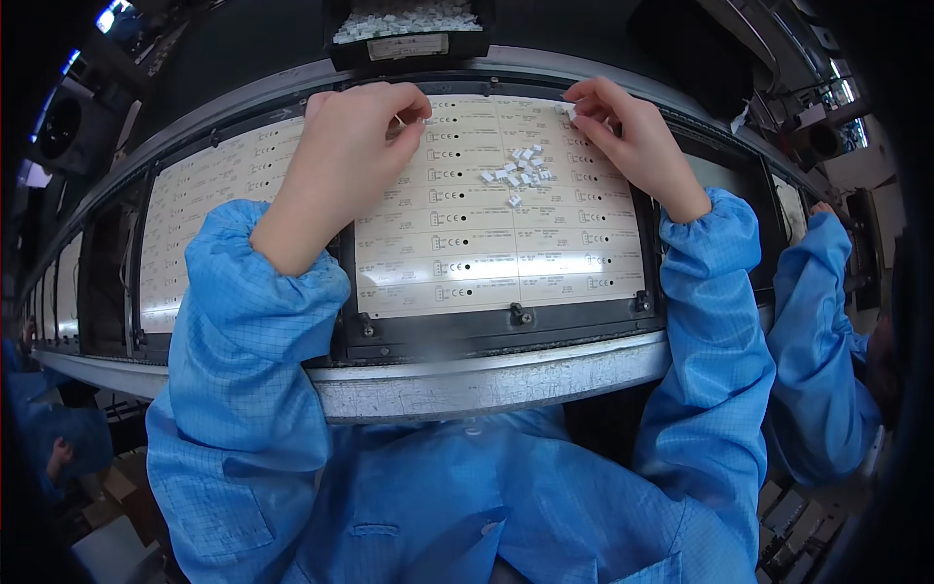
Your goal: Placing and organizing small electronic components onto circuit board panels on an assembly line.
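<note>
Two hands above a printed panel, small white pieces heaped between them

Along our near side runs the worn metal rail [486, 382], bending across the view below the black frame [438, 336]. Inside that frame lies a cream panel [418, 229] printed in two columns of rows. Below the heap, its rows run in plain view down to the frame's near edge; between our hands there is room to move, with the heap in the middle. We count two large cream panels close by, this one and a left-hand panel [199, 209]; our left forearm crosses the divide between them, and our right forearm passes over the frame's right edge.

To our right, a co-worker's blue sleeve [817, 341] comes close beside our own. One black bin [472, 45] stands just beyond the far edge, filled with white pieces [409, 21] too many to count, and limits reach on that side.

Our left hand [355, 146] is over the panel's upper left part, fingers curled and thumb near the forefinger; we cannot tell whether it grips anything. Our right hand [623, 127], near the upper right corner, pinches one small white piece [571, 113] between thumb and fingers.

Three dark knobs [518, 315] line the near edge. The heap of loose white pieces [525, 170], right of the panel's middle, holds more than ten, overlapping; one sits slightly nearer us.
</note>
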